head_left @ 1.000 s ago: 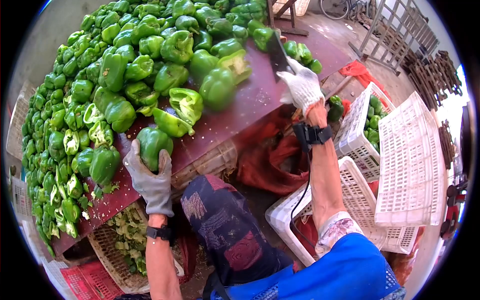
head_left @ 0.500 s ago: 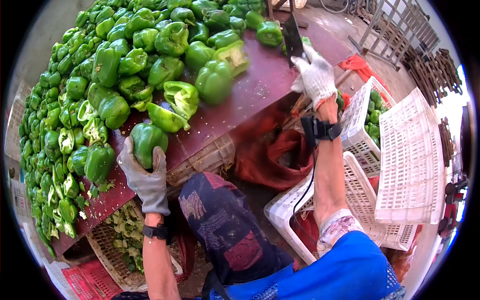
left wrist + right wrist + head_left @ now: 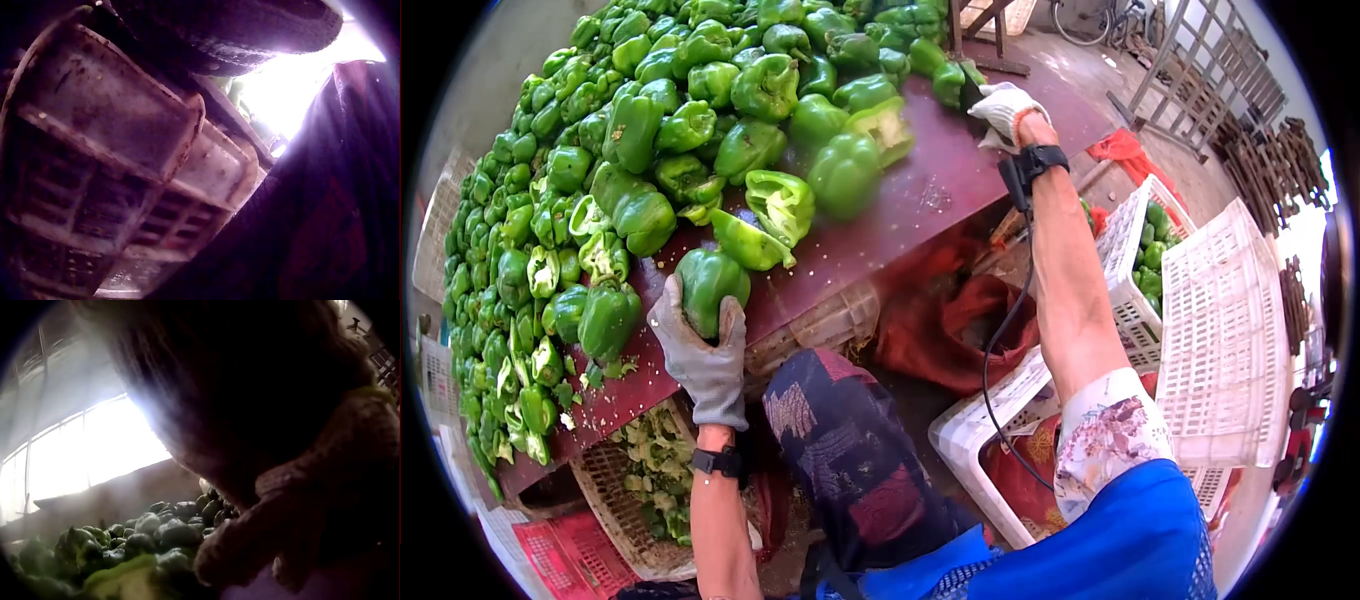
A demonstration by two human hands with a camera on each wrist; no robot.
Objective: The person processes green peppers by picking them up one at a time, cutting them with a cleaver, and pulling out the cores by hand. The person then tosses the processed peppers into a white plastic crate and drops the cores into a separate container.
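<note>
In the head view the grey-gloved left hand [image 3: 705,355] grips a whole green pepper [image 3: 712,290] at the near edge of the dark red table [image 3: 940,195]. The white-gloved right hand [image 3: 1010,112] is at the table's far right, its fingers curled round a knife [image 3: 972,85] whose dark blade is partly hidden beside a pepper. Cut peppers [image 3: 780,207] lie just beyond the left hand. The left wrist view has a dark glove [image 3: 231,31] along its top. In the right wrist view the glove [image 3: 250,537] is dark, with peppers [image 3: 178,534] beyond.
A large heap of green peppers [image 3: 630,130] covers the table's left and back. Below the table stands a crate of green scraps [image 3: 615,500]. White crates [image 3: 1225,340] stand at the right, one holding peppers. A red cloth [image 3: 955,340] hangs under the table.
The right hand has moved away from the body to the table's far side, bringing the knife beside a pepper there. The left hand keeps its grip on the same pepper. The view has shifted slightly.
</note>
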